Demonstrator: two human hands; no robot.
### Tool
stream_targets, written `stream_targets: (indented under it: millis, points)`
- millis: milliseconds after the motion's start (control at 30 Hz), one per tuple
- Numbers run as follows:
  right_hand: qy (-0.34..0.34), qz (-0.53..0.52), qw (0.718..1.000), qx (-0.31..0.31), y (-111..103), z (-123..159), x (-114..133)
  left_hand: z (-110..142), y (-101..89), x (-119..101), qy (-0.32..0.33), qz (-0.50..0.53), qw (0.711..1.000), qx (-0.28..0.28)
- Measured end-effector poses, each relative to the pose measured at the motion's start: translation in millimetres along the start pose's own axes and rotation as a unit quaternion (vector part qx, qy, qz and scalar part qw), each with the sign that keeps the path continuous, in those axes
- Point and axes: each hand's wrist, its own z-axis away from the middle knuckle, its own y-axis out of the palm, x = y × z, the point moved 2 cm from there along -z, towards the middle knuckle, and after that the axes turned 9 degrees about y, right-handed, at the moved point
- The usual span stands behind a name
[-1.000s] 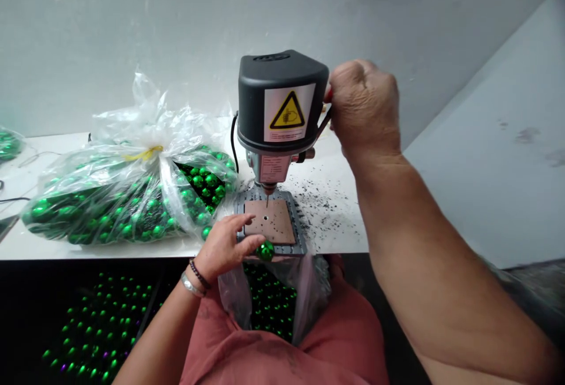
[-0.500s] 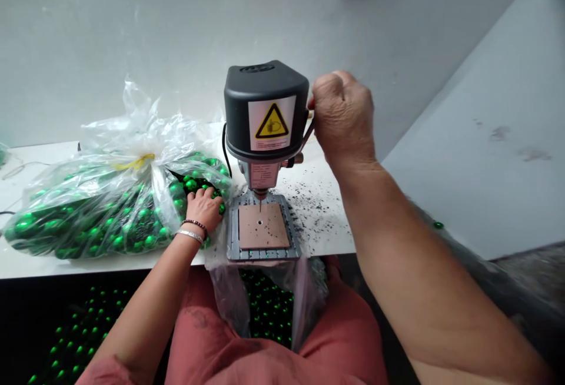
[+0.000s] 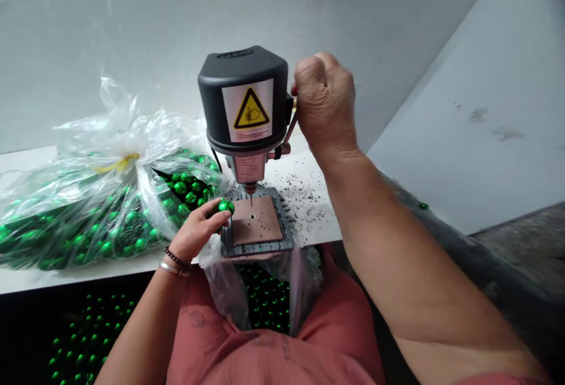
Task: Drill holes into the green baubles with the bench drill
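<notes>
A shiny green ball (image 3: pixel 226 206) is pinched between the thumb and fingers of my left hand (image 3: pixel 199 227), at the left edge of the drill press base. My right hand (image 3: pixel 325 102) is closed around the feed lever (image 3: pixel 290 129) on the right side of the black drill press (image 3: pixel 242 99). The thin drill bit (image 3: pixel 251 199) points down above a brown square board (image 3: pixel 260 229) with a small hole in it. Beside my left hand, a clear plastic bag (image 3: pixel 132 208) tied with yellow holds many green balls, which show through a dark opening.
Dark shavings (image 3: pixel 304 193) are scattered on the white table (image 3: pixel 329 229) right of the press. Between my legs hangs a plastic bag (image 3: pixel 223 291) with green balls below. More green balls (image 3: pixel 79 338) lie in the dark under the table at left.
My left hand has come out of the bag's opening with a green ball and moved right to the press base. The right hand stays on the lever. The view has shifted slightly.
</notes>
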Motion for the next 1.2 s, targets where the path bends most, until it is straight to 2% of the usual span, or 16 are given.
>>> stream_targets:
  millis: [200, 333, 567, 767, 833, 967, 1200]
  points:
    - [0.041, 0.012, 0.999, -0.002, -1.9, 0.0, 3.6, -2.3, 17.4, 2.3, 0.007, -0.058, 0.996, 0.061]
    - [0.039, 0.009, 0.999, -0.002, -2.5, -0.1, 3.8, -5.0, 21.2, 2.0, 0.029, -0.125, 0.991, 0.037]
    - [0.016, -0.006, 1.0, -0.004, -3.8, 0.1, 2.9, -13.6, 30.7, -1.2, 0.082, -0.316, 0.945, -0.006]
    - [0.019, -0.003, 1.0, 0.0, -3.9, -0.9, 1.6, -18.6, 36.3, 6.6, 0.164, -0.391, 0.905, 0.033]
    - [0.02, -0.004, 1.0, 0.002, -3.9, -0.5, 1.4, -19.6, 36.9, 10.8, 0.178, -0.384, 0.905, 0.045]
    - [0.01, -0.019, 1.0, 0.002, -4.1, 0.1, 1.6, -19.3, 38.0, 13.1, 0.157, -0.374, 0.912, 0.062]
    - [0.011, -0.017, 1.0, 0.005, -3.8, -0.1, 0.2, -20.5, 31.8, 9.1, 0.086, -0.285, 0.954, 0.036]
